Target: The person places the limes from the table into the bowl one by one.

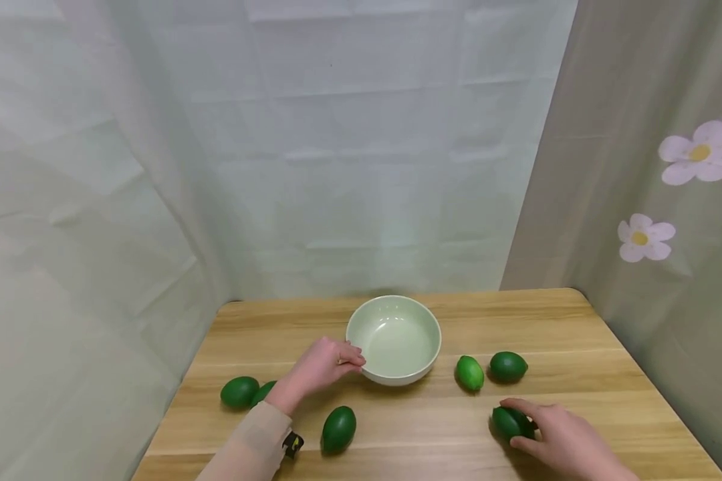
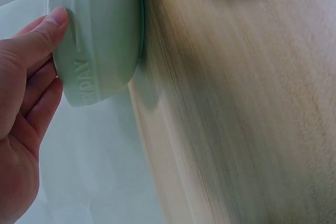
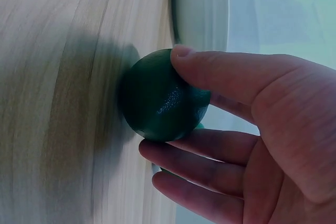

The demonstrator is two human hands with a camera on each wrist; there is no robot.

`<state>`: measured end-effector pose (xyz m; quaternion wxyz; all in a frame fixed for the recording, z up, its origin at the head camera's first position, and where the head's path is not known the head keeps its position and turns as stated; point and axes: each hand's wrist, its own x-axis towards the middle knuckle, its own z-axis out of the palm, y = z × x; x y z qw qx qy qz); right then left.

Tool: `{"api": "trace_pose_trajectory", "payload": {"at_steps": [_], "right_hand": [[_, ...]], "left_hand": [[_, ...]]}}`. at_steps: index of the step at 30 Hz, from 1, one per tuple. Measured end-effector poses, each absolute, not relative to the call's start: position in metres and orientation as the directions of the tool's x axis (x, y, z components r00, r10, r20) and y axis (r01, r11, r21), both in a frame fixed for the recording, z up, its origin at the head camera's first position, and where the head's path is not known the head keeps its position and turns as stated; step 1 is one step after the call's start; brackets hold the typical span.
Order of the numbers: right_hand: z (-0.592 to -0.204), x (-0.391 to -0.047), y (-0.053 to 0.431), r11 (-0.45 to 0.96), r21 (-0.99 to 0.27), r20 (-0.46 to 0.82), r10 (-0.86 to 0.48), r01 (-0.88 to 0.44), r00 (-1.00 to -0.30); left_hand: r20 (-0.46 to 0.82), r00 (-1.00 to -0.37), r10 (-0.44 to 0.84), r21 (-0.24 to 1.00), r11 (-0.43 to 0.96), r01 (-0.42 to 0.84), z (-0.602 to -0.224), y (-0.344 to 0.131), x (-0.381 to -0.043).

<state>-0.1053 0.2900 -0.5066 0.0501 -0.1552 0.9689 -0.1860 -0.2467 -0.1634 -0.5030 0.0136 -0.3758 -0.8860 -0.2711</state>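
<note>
The dark green lime [image 1: 507,423] sits at the counter's [image 1: 421,434] near right, gripped between thumb and fingers of the right hand [image 1: 562,434]. It seems to lie slantwise, its long axis running from far left to near right, though the fingers cover its right end. The left hand [image 1: 331,361] pinches the pale bowl's [image 1: 397,341] rim; its forearm half-hides another lime [image 1: 263,390].
</note>
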Motion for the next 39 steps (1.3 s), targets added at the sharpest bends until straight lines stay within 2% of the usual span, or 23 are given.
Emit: {"api": "trace_pose_trajectory", "payload": {"at_steps": [4,9,24,27,34,39], "right_hand": [[-0.506,-0.106,0.29,0.874,-0.397,-0.056,-0.327,-0.28,-0.943],[-0.506,-0.107,0.29,0.873,-0.376,-0.018,-0.341,-0.31,-0.94],[-0.502,-0.113,0.287,0.867,-0.434,-0.117,-0.324,-0.245,-0.939],[-0.501,-0.112,0.286,0.86,-0.437,-0.083,-0.33,-0.263,-0.94],[-0.496,-0.114,0.28,0.845,-0.4,0.082,-0.352,-0.354,-0.932],[-0.485,-0.124,0.272,0.815,-0.437,0.109,-0.371,-0.38,-0.922]], "left_hand": [[0.23,-0.72,0.654,0.479,0.568,0.669,-0.504,-0.163,-0.247],[0.238,-0.721,0.651,0.48,0.566,0.67,-0.505,-0.162,-0.248],[0.245,-0.722,0.647,0.483,0.565,0.67,-0.504,-0.161,-0.245],[0.248,-0.719,0.649,0.487,0.558,0.672,-0.505,-0.162,-0.245],[0.24,-0.723,0.648,0.495,0.559,0.666,-0.507,-0.165,-0.245],[0.244,-0.722,0.648,0.496,0.556,0.667,-0.506,-0.165,-0.247]]}}
